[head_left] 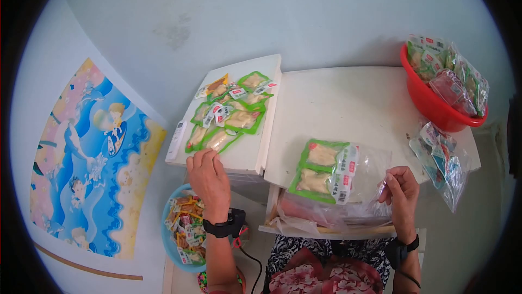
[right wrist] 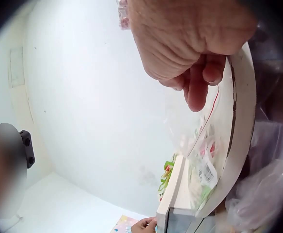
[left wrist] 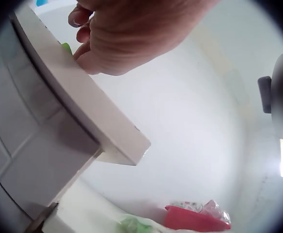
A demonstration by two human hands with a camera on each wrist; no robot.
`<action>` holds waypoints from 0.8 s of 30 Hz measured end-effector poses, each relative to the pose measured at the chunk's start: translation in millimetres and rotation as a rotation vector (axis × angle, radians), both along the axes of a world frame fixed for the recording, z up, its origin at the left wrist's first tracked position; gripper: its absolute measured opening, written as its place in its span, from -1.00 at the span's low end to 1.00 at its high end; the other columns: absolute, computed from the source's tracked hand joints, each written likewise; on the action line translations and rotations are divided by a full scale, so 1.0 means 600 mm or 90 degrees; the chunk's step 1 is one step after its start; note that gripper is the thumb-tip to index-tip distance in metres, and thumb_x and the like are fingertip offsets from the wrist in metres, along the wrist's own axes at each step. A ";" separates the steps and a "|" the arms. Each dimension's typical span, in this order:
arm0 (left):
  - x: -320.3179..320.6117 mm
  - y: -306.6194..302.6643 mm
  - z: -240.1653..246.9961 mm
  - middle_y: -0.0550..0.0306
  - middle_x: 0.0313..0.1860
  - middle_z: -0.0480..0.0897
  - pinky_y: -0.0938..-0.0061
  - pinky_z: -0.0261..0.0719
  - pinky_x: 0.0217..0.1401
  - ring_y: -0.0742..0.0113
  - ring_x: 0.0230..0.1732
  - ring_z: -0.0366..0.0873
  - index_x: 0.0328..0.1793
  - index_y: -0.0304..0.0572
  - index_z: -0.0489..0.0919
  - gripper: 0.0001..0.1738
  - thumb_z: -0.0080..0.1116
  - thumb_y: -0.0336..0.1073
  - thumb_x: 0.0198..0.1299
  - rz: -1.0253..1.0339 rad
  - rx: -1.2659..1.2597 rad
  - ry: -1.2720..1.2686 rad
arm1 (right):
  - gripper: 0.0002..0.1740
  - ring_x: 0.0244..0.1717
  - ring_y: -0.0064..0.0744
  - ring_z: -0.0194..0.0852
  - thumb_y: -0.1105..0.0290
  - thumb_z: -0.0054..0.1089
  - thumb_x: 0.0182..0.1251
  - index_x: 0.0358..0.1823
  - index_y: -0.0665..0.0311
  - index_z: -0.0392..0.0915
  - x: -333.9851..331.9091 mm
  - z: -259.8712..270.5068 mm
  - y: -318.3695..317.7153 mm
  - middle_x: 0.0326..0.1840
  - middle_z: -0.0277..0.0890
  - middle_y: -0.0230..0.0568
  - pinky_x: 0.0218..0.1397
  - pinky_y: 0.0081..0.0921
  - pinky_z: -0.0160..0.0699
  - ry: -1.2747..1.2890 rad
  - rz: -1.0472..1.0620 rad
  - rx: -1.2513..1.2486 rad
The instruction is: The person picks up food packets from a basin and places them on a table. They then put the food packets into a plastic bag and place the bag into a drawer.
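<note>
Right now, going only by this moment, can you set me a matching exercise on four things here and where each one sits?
Things:
1. red basin
2. blue bowl
3. clear bag
4. green-edged packets

Places:
A. pinched at its edge by the right hand, two packets inside
B. far right, heaped with packets
C. low down beside the left wrist, full of small snacks
D. spread on the white board, at the left hand's fingertips

Pairs: 1-B, 2-C, 3-A, 4-D
</note>
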State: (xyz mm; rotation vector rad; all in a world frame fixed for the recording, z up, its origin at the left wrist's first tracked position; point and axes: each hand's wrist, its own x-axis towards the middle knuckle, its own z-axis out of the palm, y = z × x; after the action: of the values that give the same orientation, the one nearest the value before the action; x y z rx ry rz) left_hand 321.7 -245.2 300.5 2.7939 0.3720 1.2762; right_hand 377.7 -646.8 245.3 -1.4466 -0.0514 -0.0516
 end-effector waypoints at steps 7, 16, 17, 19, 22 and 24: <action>-0.004 0.024 0.023 -0.06 0.07 0.68 0.10 0.50 0.19 -0.15 0.06 0.53 0.08 -0.28 0.66 -0.68 0.33 -0.30 0.26 -0.011 0.021 0.023 | -0.90 -0.61 -0.73 0.44 0.37 0.15 0.58 -0.07 0.24 0.53 0.001 -0.001 0.004 -0.43 0.62 -0.35 -0.58 -0.76 0.21 -0.005 0.000 -0.017; -0.004 0.042 0.021 -0.14 0.08 0.67 0.07 0.53 0.19 -0.18 0.09 0.54 0.06 -0.32 0.62 -0.80 0.09 -0.40 0.40 -0.023 0.074 0.118 | -0.91 -0.62 -0.72 0.42 0.40 0.15 0.57 -0.06 0.25 0.54 0.001 -0.004 0.000 -0.43 0.61 -0.35 -0.58 -0.76 0.20 -0.008 -0.011 0.005; -0.010 0.043 0.019 -0.14 0.07 0.67 0.07 0.53 0.18 -0.18 0.09 0.54 0.04 -0.32 0.61 -0.81 0.06 -0.42 0.41 -0.035 0.072 0.103 | -0.91 -0.61 -0.72 0.42 0.40 0.15 0.57 -0.06 0.26 0.54 0.000 -0.004 -0.002 -0.43 0.60 -0.36 -0.58 -0.75 0.20 -0.007 -0.008 0.007; -0.022 0.043 0.012 -0.13 0.03 0.66 0.07 0.53 0.17 -0.17 0.07 0.54 0.02 -0.32 0.59 -0.83 0.05 -0.43 0.42 -0.004 0.095 0.062 | -0.91 -0.61 -0.71 0.42 0.40 0.15 0.57 -0.06 0.25 0.54 -0.002 -0.002 -0.006 -0.43 0.59 -0.36 -0.58 -0.75 0.20 -0.003 -0.006 0.014; -0.040 0.044 0.010 -0.12 -0.01 0.65 0.08 0.53 0.14 -0.15 0.04 0.55 0.01 -0.32 0.56 -0.85 0.02 -0.46 0.42 0.034 0.129 0.003 | -0.92 -0.62 -0.71 0.42 0.41 0.15 0.57 -0.06 0.25 0.54 -0.007 -0.004 -0.011 -0.42 0.60 -0.36 -0.58 -0.75 0.19 -0.001 -0.012 0.026; -0.054 0.036 0.018 -0.12 -0.03 0.64 0.10 0.55 0.11 -0.14 0.02 0.57 0.01 -0.33 0.55 -0.86 -0.01 -0.49 0.43 0.027 0.100 -0.047 | -0.92 -0.62 -0.70 0.43 0.42 0.15 0.57 -0.05 0.26 0.55 -0.010 -0.013 -0.017 -0.41 0.62 -0.35 -0.59 -0.74 0.18 -0.011 -0.022 0.038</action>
State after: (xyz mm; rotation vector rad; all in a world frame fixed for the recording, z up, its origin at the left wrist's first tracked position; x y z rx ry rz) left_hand 289.4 -223.8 311.2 2.8704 0.3439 1.4746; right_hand 371.9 -656.7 237.4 -1.3870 -0.0380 -0.0929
